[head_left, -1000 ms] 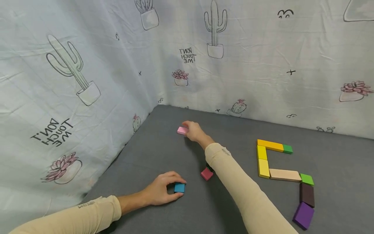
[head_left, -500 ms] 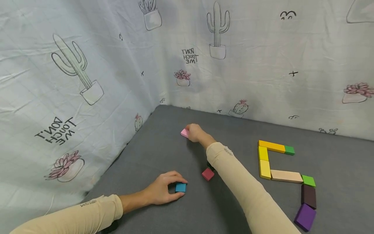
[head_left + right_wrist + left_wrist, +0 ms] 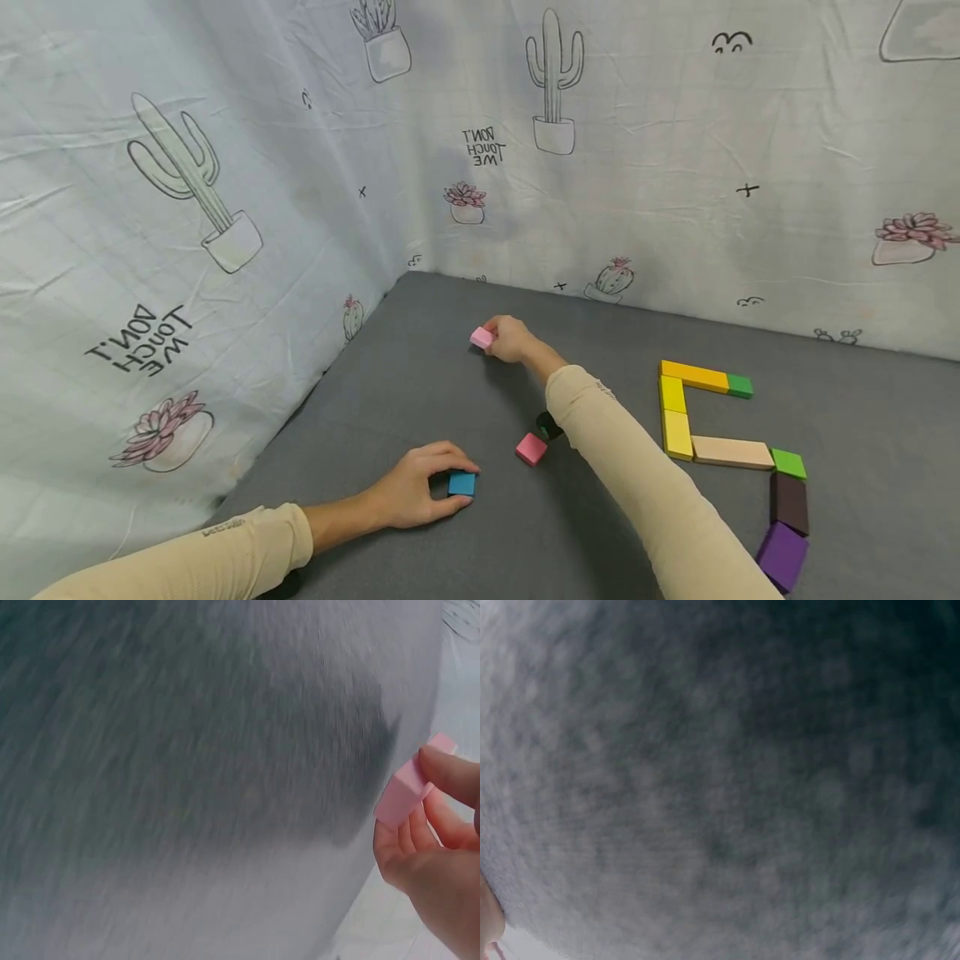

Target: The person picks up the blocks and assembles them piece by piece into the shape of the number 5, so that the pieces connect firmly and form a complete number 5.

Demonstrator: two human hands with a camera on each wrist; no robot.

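Note:
A light pink block (image 3: 481, 337) is pinched between the thumb and fingers of my right hand (image 3: 512, 339), near the far left part of the grey surface. It looks raised a little, with a dark shadow below it. The right wrist view shows the same pink block (image 3: 405, 791) tilted between thumb and fingertips. Closer in, my left hand (image 3: 416, 485) rests on the surface, its thumb and fingers curved round a blue block (image 3: 462, 483). Only a sliver of the left hand (image 3: 489, 919) shows in the left wrist view.
A rose-red block (image 3: 531, 449) lies between the two arms. To the right, several blocks form a bent line: orange (image 3: 693, 375), green (image 3: 739, 385), yellow (image 3: 677, 433), beige (image 3: 731, 451), light green (image 3: 788, 463), dark brown (image 3: 789, 502) and purple (image 3: 782, 556). A printed curtain (image 3: 660, 183) stands behind.
My right hand has closed its fingers on the pink block and picked it up slightly off the surface, tilting it. The left hand stays at the blue block.

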